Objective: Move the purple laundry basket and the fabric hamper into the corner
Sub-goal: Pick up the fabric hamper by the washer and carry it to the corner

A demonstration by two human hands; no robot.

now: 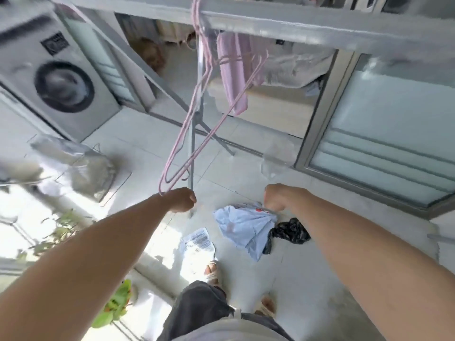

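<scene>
No purple laundry basket shows in this view. A blurred grey soft-sided container [91, 173], possibly the fabric hamper, stands on the floor at the left, in front of the washing machine. My left hand [182, 200] is a closed fist low at centre, by the drying rack's pole and the lower ends of pink hangers [187, 124]; whether it grips either is unclear. To its right, my right hand [275, 196] is closed on the gathered top of a pale blue plastic bag [243, 227], which fans out below it.
A grey drying rack [270, 23] crosses the top, carrying a pink cloth [234, 77]. A washing machine [56, 80] is at upper left and sliding glass doors [384, 129] at right. On the tiles lie a black bag [290, 232] and printed paper [197, 242]. Plants [115, 303] sit lower left.
</scene>
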